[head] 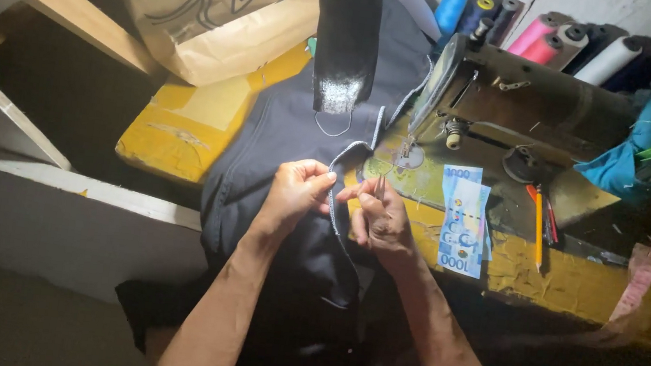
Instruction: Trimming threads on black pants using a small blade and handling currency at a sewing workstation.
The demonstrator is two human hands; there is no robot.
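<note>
Dark navy garment [280,144] lies spread across the yellow surface [182,136] just left of the old sewing machine [517,107], its lower part hanging toward the person. Left hand [295,192] has its grip pinched on the garment's pale-edged seam [340,178], holding it up. Right hand [383,219], just in front of the sewing machine's needle end, has its grip pressed together on a small thin metal tool [380,187] pointed at that seam. Blue banknotes [463,221] lie right of this hand, below the machine, with pencils [539,226] beside them. Thread cones [527,26] stand behind the machine.
</note>
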